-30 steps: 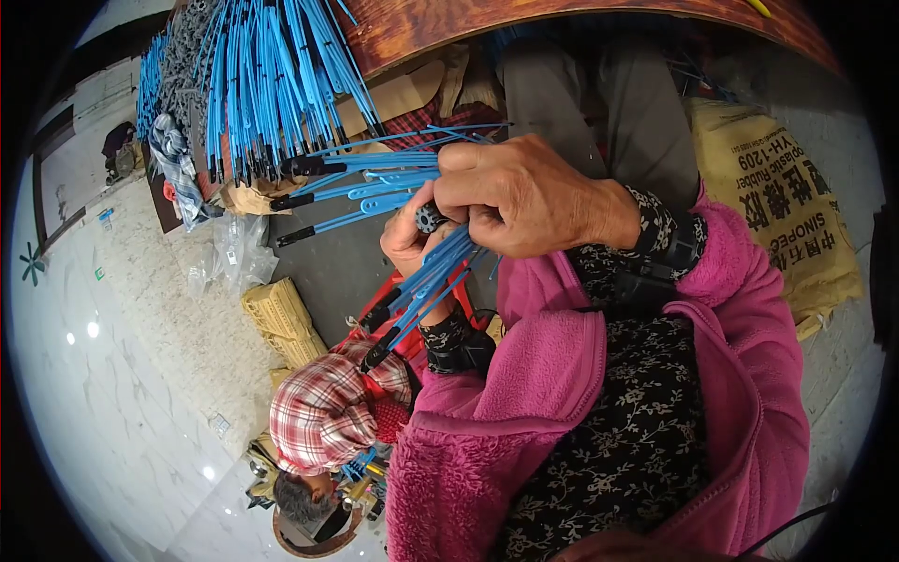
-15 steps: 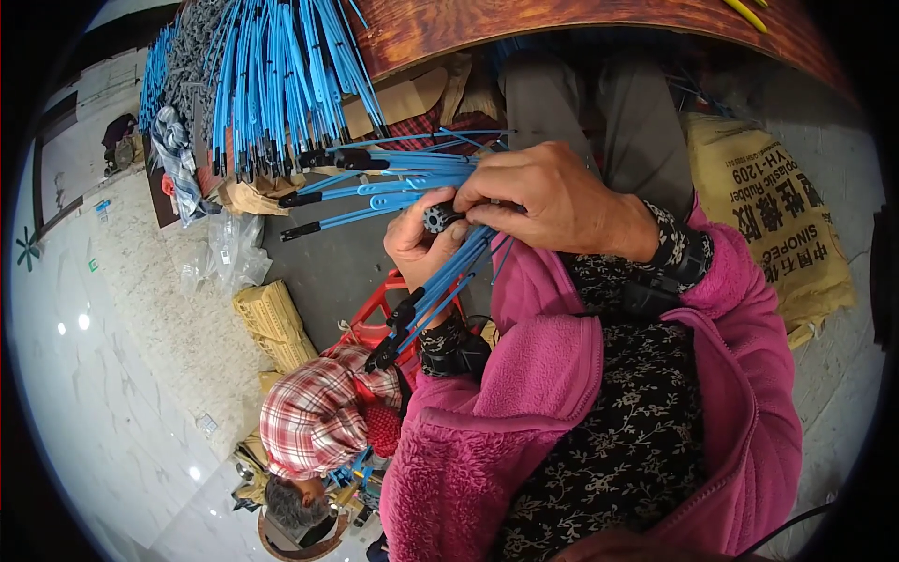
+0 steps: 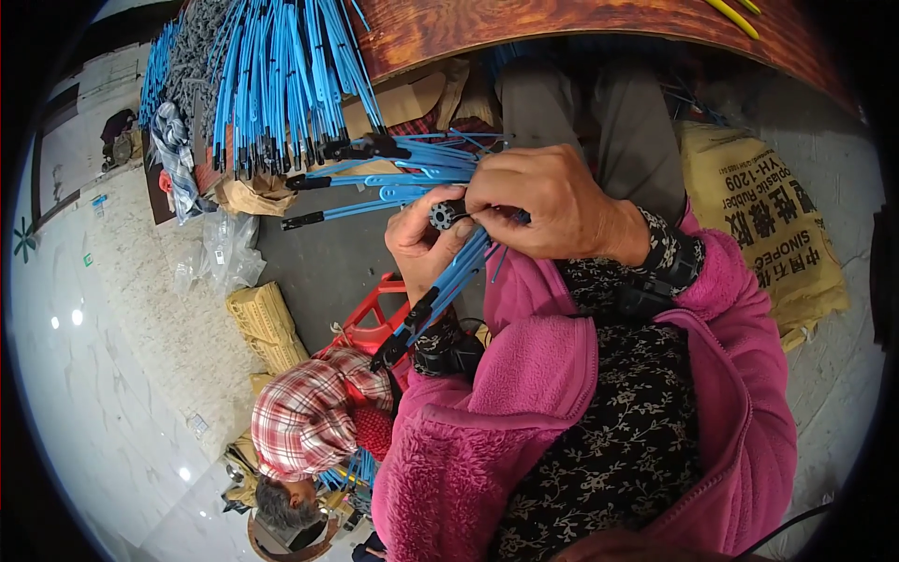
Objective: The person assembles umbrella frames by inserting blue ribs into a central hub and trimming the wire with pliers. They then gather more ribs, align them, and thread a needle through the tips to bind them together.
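My left hand point(image 3: 419, 242) is closed around a small black round part point(image 3: 444, 214) with a ring of notches or holes in its face. Blue plastic strips point(image 3: 412, 180) with black ends fan out around that hand, some pointing left, others running down beside the wrist in a bundle point(image 3: 449, 281). My right hand point(image 3: 552, 201) is bent over the round part, thumb and fingertips pinched together at its right side. What these fingertips hold is mostly hidden; a dark bit shows by them.
A large pile of blue strips with black ends point(image 3: 281, 84) hangs over the left end of the wooden table point(image 3: 524, 21). Yellow-handled tools point(image 3: 732, 17) lie on the tabletop. A yellow woven sack point(image 3: 763, 215) stands at right. A person in a checked shirt point(image 3: 314, 407) sits lower left by a red chair point(image 3: 375, 323).
My right fingertips have shifted slightly at the round part, which now shows more of its face. The strips have swung a little. The whole view has moved slightly.
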The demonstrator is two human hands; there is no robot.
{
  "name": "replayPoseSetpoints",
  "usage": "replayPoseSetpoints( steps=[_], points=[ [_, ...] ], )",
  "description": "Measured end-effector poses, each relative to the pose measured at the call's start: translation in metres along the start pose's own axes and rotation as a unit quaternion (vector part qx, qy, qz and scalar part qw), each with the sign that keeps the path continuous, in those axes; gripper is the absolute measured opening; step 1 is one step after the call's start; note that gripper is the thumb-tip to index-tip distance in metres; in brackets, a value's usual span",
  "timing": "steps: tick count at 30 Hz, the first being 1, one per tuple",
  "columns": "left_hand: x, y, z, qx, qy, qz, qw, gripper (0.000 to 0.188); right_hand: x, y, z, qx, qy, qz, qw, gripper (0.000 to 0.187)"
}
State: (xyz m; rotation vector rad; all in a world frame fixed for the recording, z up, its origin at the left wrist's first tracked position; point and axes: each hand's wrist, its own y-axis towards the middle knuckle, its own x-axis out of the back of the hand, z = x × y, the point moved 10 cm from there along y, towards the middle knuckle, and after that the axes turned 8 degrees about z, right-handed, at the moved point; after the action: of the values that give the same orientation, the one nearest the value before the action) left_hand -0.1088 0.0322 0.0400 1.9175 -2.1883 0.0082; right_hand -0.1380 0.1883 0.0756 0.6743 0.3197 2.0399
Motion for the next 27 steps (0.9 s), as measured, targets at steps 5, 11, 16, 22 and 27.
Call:
replayPoseSetpoints(
  steps=[5,11,16,22,27],
  points=[
    [-0.004,0.002,0.008,0.001,0.036,0.014,0.999,0.033,0.015,-0.003,0.017,0.062,-0.051,-0.056,0.995,0.014],
    [-0.008,0.006,0.009,0.009,0.059,0.014,0.998,0.034,0.018,-0.009,-0.003,0.009,-0.037,-0.061,0.997,0.014],
    [-0.012,0.007,0.005,-0.004,0.086,0.011,0.996,0.033,0.029,-0.016,-0.023,-0.104,0.007,-0.067,0.992,0.018],
    [-0.015,0.003,0.006,-0.033,0.07,0.002,0.997,0.032,0.026,-0.01,-0.034,-0.111,0.05,-0.042,0.992,0.021],
    [-0.017,0.002,0.009,-0.026,0.048,-0.016,0.998,0.03,0.008,-0.009,-0.038,-0.061,0.078,0.056,0.994,0.023]
  ],
)
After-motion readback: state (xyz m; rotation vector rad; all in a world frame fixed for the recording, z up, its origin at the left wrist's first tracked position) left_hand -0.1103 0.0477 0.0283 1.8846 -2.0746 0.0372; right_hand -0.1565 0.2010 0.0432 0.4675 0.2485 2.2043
